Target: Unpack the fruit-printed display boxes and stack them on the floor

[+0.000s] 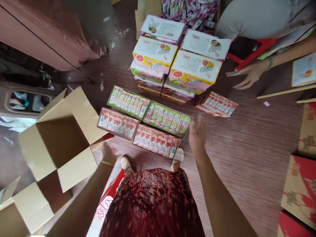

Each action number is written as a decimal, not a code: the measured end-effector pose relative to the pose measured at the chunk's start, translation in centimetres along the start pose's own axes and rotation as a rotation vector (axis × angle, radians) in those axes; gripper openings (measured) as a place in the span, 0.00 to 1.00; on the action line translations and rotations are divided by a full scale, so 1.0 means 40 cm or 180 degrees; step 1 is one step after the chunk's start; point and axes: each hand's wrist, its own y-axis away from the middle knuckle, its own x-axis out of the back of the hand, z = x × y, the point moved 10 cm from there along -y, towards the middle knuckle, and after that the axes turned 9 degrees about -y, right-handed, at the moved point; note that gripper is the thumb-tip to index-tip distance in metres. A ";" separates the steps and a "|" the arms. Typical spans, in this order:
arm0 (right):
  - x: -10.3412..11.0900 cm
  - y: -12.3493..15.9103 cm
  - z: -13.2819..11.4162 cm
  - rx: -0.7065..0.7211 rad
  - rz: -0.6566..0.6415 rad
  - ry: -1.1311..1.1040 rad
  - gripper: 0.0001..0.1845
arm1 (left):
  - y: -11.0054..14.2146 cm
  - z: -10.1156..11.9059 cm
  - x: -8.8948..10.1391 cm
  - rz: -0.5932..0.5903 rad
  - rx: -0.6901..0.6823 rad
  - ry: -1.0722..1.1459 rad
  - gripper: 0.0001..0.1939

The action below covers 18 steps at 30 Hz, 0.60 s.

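My right hand (198, 135) is open, fingers stretched out, beside the right end of two rows of sachet-filled boxes on the floor. My left hand (109, 155) is somewhat blurred at their left end, its fingers apart and nothing visible in it. In the far row are two green-and-pink boxes (128, 102) (167, 119). Two pink boxes with red fruit prints (118, 123) (156, 141) form the near row, just in front of my feet. Neither hand clearly touches a box.
Beyond the rows stand two stacks of printed boxes (155, 54) (196, 67). An open carton (74, 135) gapes at left. Another sachet box (218, 104) lies at right, near a co-worker's hand (249, 74). Red-and-tan cartons (300, 187) line the right edge; loose purple sachets (190, 11) are piled behind.
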 end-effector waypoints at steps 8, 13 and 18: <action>-0.191 -0.070 -0.108 0.0550 -0.1656 0.1426 0.32 | 0.056 -0.054 -0.298 -0.0707 0.0811 0.1927 0.19; -0.183 -0.067 -0.116 0.0511 -0.2246 0.1215 0.34 | 0.073 -0.051 -0.291 -0.0541 0.0744 0.1706 0.17; -0.012 -0.104 -0.004 -0.0141 -0.1702 0.0654 0.34 | 0.096 -0.124 -0.234 -0.0029 0.0804 0.0986 0.24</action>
